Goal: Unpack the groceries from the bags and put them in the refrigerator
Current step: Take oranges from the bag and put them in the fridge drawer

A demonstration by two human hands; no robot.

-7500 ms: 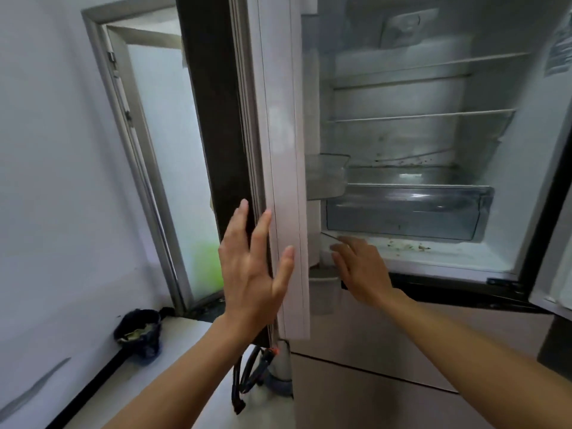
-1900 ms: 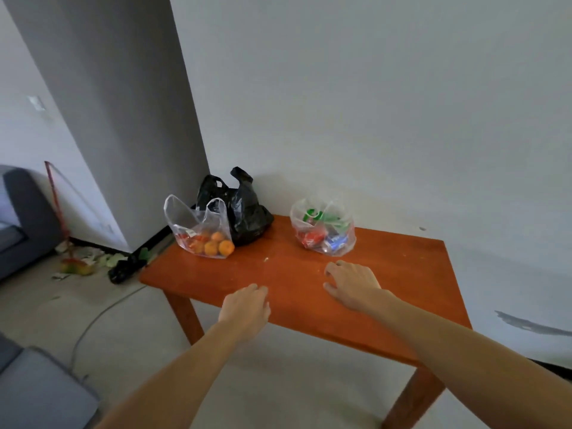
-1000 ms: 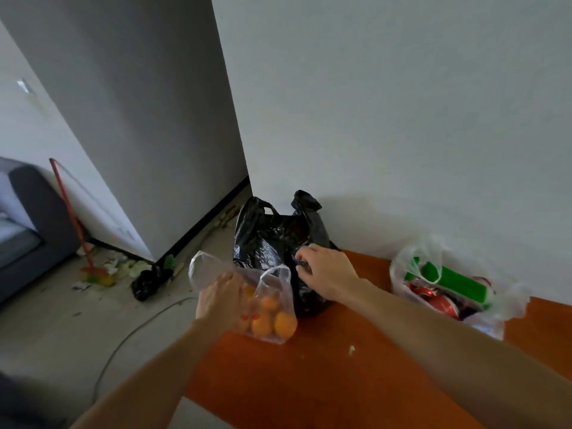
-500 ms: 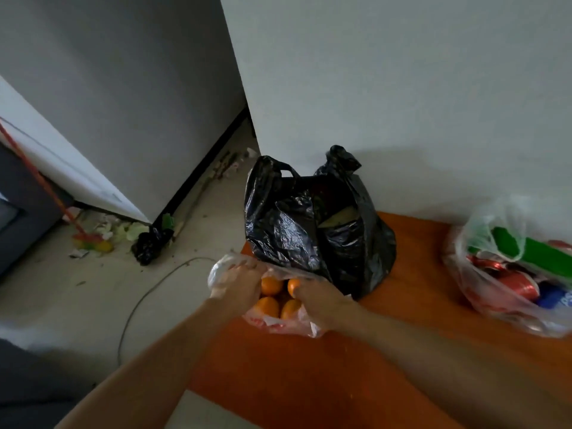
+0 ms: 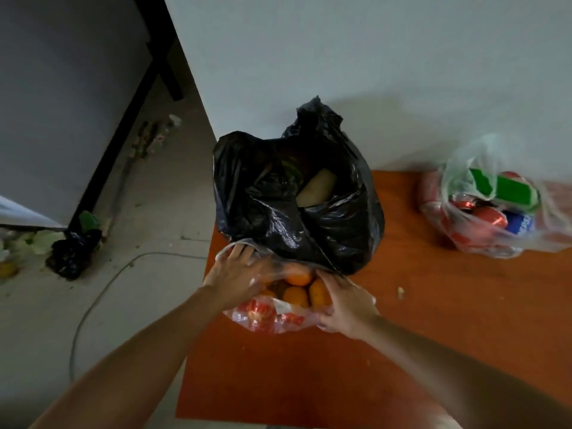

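A clear plastic bag of oranges (image 5: 272,317) lies at the left end of the orange wooden table (image 5: 433,305). Several oranges (image 5: 297,289) show through its open mouth. My left hand (image 5: 235,277) grips the bag's left rim and my right hand (image 5: 346,305) grips its right side, spreading the mouth apart. Directly behind it stands an open black bag (image 5: 294,199) with a pale item inside. A second clear bag (image 5: 495,209) with cans and a green carton lies at the right, against the wall. The refrigerator is out of view.
The table stands against a white wall (image 5: 371,57). On the floor to the left lie a grey cable (image 5: 102,292), a small black bag (image 5: 72,252) and scattered green scraps by the dark skirting. The table's left edge is just beside my left hand.
I have leaned in over the table, so the bags look larger. Both hands have pulled the orange bag's mouth wider open, and it has slid a little toward me.
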